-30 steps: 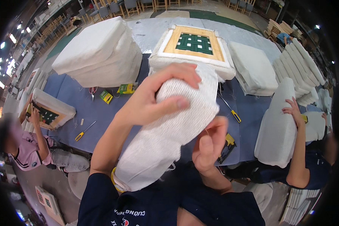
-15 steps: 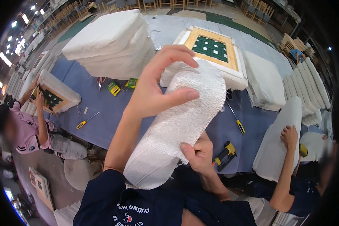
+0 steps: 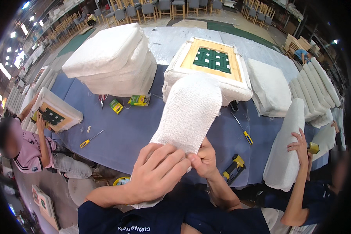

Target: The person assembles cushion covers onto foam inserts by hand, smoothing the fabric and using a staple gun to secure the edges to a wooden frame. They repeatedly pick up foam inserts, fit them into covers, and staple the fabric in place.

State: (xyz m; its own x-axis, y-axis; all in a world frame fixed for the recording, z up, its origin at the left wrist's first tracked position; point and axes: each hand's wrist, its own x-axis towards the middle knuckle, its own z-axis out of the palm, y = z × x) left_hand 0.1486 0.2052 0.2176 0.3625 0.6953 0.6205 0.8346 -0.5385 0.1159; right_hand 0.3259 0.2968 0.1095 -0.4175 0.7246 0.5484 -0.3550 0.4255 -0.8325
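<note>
A white fabric-covered cushion (image 3: 191, 113) stands tall in front of me, narrow side toward me, its far end overlapping a seat on the table. The cloth has a frayed edge along its right side. My left hand (image 3: 158, 173) is closed over the lower part, fingers bent across the cloth. Close beside it, my right hand (image 3: 203, 160) pinches the frayed cloth edge between thumb and fingers. Both hands hide much of the cushion's lower end. Behind it lies a white seat with a wooden frame (image 3: 186, 61) and green woven webbing.
On the blue table (image 3: 117, 132) lie two screwdrivers (image 3: 90, 139) (image 3: 243, 130), red-handled scissors (image 3: 102, 100), small yellow-green boxes (image 3: 138, 100) and a yellow-black staple gun (image 3: 234, 168). White cushions (image 3: 109, 62) are stacked behind. Co-workers (image 3: 35, 144) (image 3: 300, 195) handle seats on both sides.
My left hand has come down from the cushion's upper part and closed on its lower part beside my right hand. The right hand keeps its pinch on the cloth edge.
</note>
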